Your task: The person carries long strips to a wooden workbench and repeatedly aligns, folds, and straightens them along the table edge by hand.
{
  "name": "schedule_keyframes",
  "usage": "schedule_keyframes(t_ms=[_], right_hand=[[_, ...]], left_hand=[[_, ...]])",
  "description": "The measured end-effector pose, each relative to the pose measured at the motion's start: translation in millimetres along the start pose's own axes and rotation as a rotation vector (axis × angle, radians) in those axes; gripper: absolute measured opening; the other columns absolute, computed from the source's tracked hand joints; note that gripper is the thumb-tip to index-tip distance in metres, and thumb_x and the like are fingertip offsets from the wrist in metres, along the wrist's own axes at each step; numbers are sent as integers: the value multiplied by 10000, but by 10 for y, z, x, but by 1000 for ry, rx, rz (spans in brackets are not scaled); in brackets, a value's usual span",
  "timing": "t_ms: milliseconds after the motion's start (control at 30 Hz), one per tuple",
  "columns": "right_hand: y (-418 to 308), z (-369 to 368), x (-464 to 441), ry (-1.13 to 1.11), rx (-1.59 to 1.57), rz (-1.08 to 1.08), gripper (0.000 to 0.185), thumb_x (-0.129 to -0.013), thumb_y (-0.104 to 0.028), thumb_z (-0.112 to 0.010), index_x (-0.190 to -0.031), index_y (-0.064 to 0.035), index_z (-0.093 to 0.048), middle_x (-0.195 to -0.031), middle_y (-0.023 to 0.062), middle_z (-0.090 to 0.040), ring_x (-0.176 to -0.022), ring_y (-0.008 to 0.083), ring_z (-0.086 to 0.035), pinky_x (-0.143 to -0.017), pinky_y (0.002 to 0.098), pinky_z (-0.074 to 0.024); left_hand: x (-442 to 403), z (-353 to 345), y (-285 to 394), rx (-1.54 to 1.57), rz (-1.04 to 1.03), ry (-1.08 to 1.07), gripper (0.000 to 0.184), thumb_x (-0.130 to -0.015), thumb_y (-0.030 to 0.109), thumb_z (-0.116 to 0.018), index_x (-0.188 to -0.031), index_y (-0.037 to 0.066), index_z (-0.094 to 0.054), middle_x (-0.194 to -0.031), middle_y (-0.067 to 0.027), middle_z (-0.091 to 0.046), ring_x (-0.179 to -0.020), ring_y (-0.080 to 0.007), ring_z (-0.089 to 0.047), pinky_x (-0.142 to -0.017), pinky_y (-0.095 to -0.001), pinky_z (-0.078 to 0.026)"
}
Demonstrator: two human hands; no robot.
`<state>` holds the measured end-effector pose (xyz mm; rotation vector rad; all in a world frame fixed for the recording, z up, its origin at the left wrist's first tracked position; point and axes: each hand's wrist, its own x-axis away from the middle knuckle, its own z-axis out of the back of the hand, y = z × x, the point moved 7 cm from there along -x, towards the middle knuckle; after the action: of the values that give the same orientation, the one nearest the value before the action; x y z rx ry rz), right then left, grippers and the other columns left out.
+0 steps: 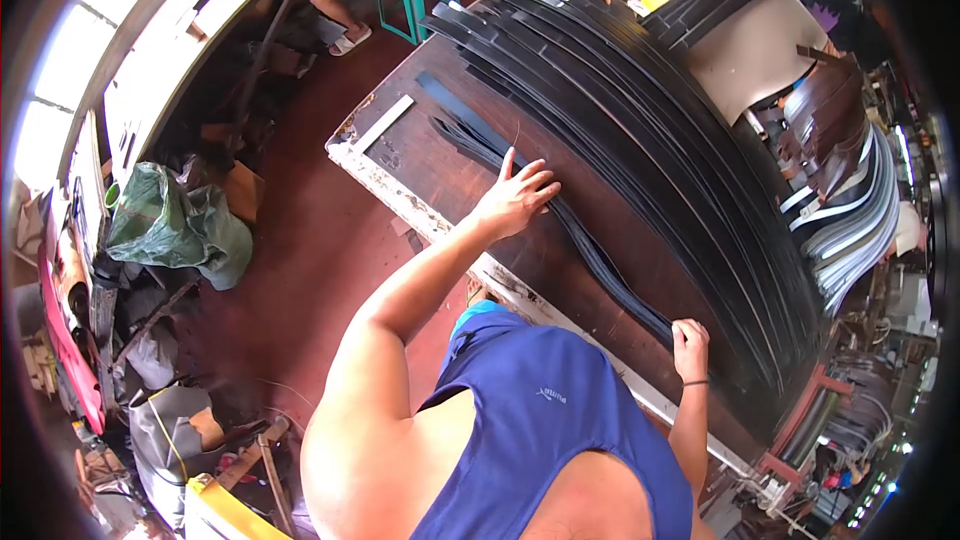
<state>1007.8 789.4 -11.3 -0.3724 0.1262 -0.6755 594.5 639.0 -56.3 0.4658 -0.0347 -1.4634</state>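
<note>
A thin bundle of long black strips [600,262], which look like leather or a similar sheet material, lies along the near side of a dark wooden table. My left hand [517,197] rests on this bundle with the fingers spread. At the bundle's right end, my right hand [690,347] is closed around the strip ends. One bluish-black strip [450,105] lies at a slant beside the bundle's far left end. Just beyond, a large stack of long black strips [640,140] covers much of the table, its ends uneven at the left.
The table [620,325] has a worn white edge, with a short white bar [385,123] near its left corner. White and grey strips [855,210] hang at the right. Beyond the floor stand a green stool [405,0] and a seated person's leg [335,5]. A green sack [180,225] sits left.
</note>
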Motion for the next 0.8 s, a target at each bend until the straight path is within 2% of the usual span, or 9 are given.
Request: schedule_keyframes(t_ms=[67,133,267,300,433,567,633,733,800], right_hand=[[160,134,94,-21,134,-7,113,-903,-89,-614,-946,-21,-693,-1004,131,-691,-991,339,-632,-910,442,-475],[331,291,171,51,40,-82,127,-906,-88,-611,-953,-10,-698,-998,148,-687,-984,365,-626,-923,458,-477],[458,455,230,165,50,23,281,-897,-39,-600,-1169,6,-656,-1186,196,-654,-1128,378,-604,-996,429,-482],[551,415,237,140,-35,-8,395,-864,32,-614,-1257,-1,-617,-1276,195,-625,-1208,364,-584,-1063,424,-456],[466,350,92,216,-105,-24,515,-800,105,-657,-1290,-50,-631,-1289,173,-634,-1238,345,-582,-1080,411,-457],[494,153,-23,152,-44,145,477,-796,50,-613,-1251,-93,-637,-1245,96,-657,-1178,309,-601,-1007,451,-441],[635,-84,-87,90,-78,85,510,-787,26,-626,-1276,-117,-614,-1274,69,-642,-1245,265,-558,-1030,477,-405],[701,28,-51,278,-291,69,554,-820,-75,-706,-1351,-109,-554,-1363,156,-558,-1279,350,-523,-1064,463,-434],[814,110,44,348,-236,-22,650,-825,-179,-765,-1405,-70,-492,-1346,207,-537,-1244,388,-536,-1038,452,-469]], left_hand=[[-51,-64,-48,-6,-14,-54,518,-885,222,-710,-1381,157,-573,-1428,-72,-521,-1439,-260,-378,-1197,-675,-158],[-31,-73,-67,-18,-27,-44,515,-878,237,-719,-1367,161,-577,-1415,-67,-527,-1421,-251,-400,-1199,-671,-161],[-17,-68,-23,-59,-8,-40,494,-868,225,-724,-1338,157,-587,-1399,-56,-535,-1402,-248,-420,-1189,-666,-184],[-9,-15,-1,-67,20,-22,496,-867,223,-722,-1339,153,-585,-1404,-56,-533,-1402,-253,-419,-1181,-664,-192],[-113,97,289,-107,-32,-97,560,-865,161,-697,-1396,105,-530,-1496,-87,-466,-1442,-278,-367,-1159,-655,-204],[-291,-200,1005,-70,-127,-337,687,-845,176,-744,-1469,113,-464,-1550,-102,-421,-1474,-304,-330,-1183,-648,-199],[-297,-326,1241,-46,-182,-284,598,-838,174,-757,-1392,108,-540,-1502,-104,-475,-1434,-301,-387,-1159,-635,-250],[-308,-461,1273,-56,-198,-201,508,-846,136,-741,-1322,74,-575,-1453,-110,-528,-1390,-305,-440,-1138,-577,-303],[-315,-485,1262,-80,-192,-164,459,-850,114,-731,-1282,55,-585,-1429,-113,-550,-1365,-306,-466,-1127,-547,-326]])
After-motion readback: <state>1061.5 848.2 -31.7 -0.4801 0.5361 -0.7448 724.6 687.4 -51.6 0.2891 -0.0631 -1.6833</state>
